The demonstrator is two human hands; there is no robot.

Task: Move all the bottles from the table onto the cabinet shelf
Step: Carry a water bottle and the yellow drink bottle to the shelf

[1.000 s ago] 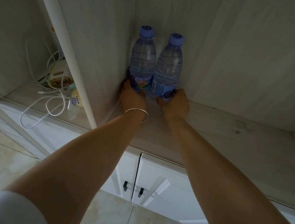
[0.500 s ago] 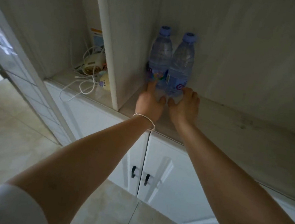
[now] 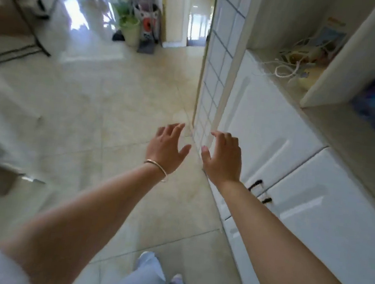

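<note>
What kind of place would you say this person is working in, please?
Most likely a home: a tiled floor, white cabinet doors under an open shelf with tangled cables, and potted plants near a doorway further in.

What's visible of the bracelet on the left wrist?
The thin gold-coloured metal bangle looks like a slim, plain, smooth wire hoop with no charms or stones visible. It sits around the left wrist just behind the left hand, lying slightly slanted across the forearm, its lower edge standing a little off the skin. It touches only the wrist. The hand beyond it is open with fingers spread, holding nothing, above the pale tiled floor.
</note>
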